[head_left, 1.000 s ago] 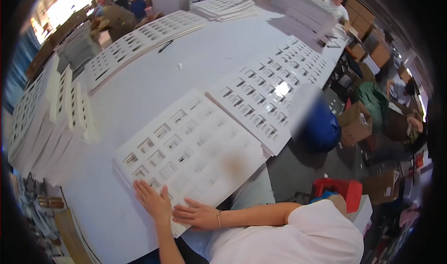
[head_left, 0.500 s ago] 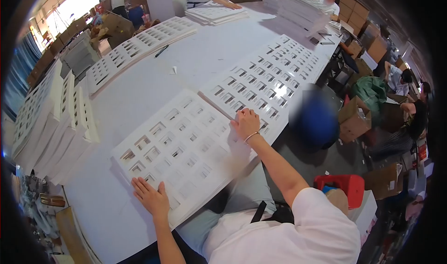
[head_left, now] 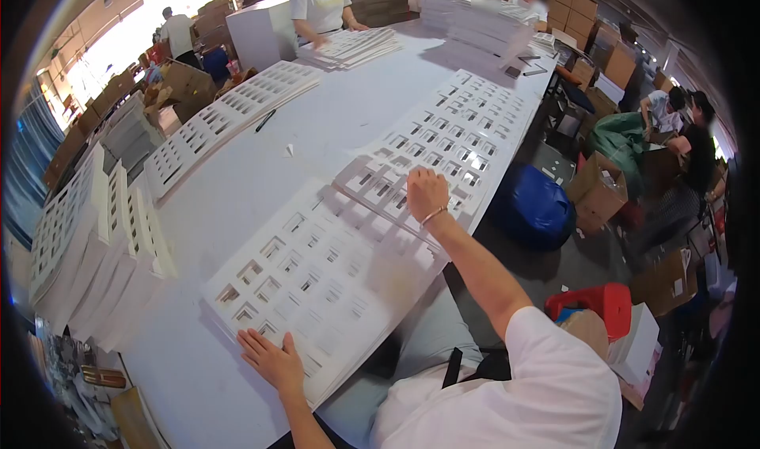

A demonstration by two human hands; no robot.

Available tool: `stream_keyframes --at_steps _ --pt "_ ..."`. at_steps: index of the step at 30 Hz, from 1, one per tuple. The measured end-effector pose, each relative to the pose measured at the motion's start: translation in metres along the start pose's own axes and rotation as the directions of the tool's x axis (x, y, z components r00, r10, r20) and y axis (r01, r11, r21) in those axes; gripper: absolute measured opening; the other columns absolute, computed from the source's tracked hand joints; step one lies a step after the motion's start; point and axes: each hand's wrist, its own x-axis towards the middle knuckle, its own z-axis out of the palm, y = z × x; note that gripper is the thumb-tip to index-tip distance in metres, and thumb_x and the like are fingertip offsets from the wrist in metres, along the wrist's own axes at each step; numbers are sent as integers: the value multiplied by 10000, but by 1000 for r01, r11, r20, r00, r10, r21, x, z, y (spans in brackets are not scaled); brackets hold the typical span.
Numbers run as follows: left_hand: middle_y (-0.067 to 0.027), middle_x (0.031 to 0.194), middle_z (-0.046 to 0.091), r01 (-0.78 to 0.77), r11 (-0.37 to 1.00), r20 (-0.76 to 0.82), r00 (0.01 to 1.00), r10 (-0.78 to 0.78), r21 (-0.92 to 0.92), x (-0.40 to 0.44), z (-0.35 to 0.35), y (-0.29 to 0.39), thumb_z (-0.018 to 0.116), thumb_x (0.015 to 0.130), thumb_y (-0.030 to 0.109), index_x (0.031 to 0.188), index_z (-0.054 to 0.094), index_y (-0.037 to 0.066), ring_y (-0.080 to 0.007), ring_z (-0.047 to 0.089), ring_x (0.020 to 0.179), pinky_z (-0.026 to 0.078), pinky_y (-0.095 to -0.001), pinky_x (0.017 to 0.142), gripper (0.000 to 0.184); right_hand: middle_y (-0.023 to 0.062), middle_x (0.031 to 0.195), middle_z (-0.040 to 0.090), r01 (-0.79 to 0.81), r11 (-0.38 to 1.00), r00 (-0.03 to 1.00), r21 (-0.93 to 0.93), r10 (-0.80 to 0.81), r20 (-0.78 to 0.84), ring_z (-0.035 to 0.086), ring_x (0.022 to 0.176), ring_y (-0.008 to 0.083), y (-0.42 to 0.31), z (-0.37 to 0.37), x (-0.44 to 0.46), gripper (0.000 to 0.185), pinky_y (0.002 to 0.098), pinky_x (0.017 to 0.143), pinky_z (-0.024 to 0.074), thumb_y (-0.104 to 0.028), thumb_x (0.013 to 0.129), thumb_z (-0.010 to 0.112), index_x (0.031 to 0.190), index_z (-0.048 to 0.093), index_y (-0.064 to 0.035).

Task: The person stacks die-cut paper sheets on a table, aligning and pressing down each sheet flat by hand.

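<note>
On the floor, right side: rounded blue bag (head_left: 538,205), open cardboard box (head_left: 599,192) near it, green cloth (head_left: 616,150) just beyond. Red stool (head_left: 609,310) closer in. Far left, blue curtain (head_left: 39,152); white-topped person (head_left: 177,36) standing near stacked cartons (head_left: 212,23).

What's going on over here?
Someone is at a white table with stacks of windowed white sheets. Their left hand lies spread on the near stack; their right hand is curled over the adjoining stack, its grip unclear. Across the table, a co-worker has hands at another pile.
</note>
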Motion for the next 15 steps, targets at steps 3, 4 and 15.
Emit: stream_keyframes --at_steps 3,4,15 --pt "-231 1614 129 -3 1000 -6 1000 3 -7 0 0 0 503 973 467 1517 169 -89 -330 68 1515 98 -517 1204 847 114 854 688 208 965 969 158 -225 101 666 812 298 -26 -58 30 91 418 712 517 -143 852 605 824 632 -61" --pt "-233 1612 135 0 1000 -15 1000 0 -19 0 -1 3 517 968 452 1517 180 -82 -331 73 1514 98 -522 1202 837 117 804 686 226 919 955 324 -274 111 659 725 274 -39 -87 37 130 398 664 525 -159 882 591 840 632 -43" --pt "-157 1117 661 -316 781 -395 914 96 -539 -7 -17 -17 474 1007 164 1198 620 -15 -275 603 1021 443 -415 907 300 149 692 656 -239 739 917 630 -42 396 644 651 298 -36 -43 76 412 411 644 498 -381 951 532 827 669 -12"
